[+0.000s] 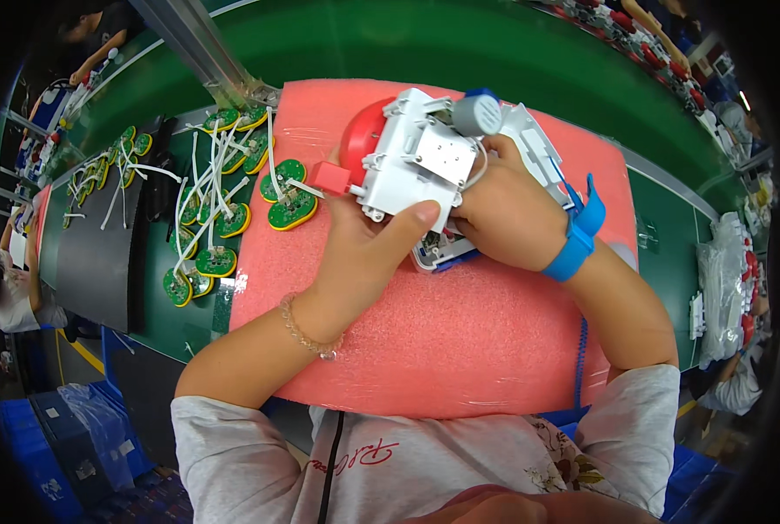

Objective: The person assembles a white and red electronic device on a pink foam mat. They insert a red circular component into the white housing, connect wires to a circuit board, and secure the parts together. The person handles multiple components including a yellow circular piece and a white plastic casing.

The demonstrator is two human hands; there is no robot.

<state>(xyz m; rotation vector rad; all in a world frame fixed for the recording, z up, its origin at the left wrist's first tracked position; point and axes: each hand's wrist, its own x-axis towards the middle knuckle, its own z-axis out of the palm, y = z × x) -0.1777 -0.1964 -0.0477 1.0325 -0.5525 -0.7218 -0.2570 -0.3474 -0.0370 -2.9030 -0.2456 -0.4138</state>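
Clock directions are taken from the white housing (398, 175), with twelve o'clock at the upper edge. The housing is held aloft over the upper middle of a pink foam mat (416, 358). It is gripped at seven o'clock by the left hand (364, 236), whose thumb is pressed on the near face; the other left fingers are largely hidden behind the part. Between three and four o'clock, the right hand (516, 205) is placed against the housing's side with bent fingers; the fingertips are mostly concealed, and whether anything is pinched by them cannot be told.

On the assembly, a red dome (361, 135) is seen at ten o'clock, a red block (330, 178) at nine, and a grey cylinder (477, 115) between one and two. A white shell (529, 144) is partly covered by the right hand at three o'clock; another white-edged part (442, 253) is partly overlapped at six.

A blue strap (571, 249) is worn on the right wrist, a beaded bracelet (294, 325) on the left. Two green circuit boards (292, 208) are set on the mat's edge toward nine o'clock; beyond them, more boards (218, 261) with white cables are clustered on the green tabletop (158, 314).
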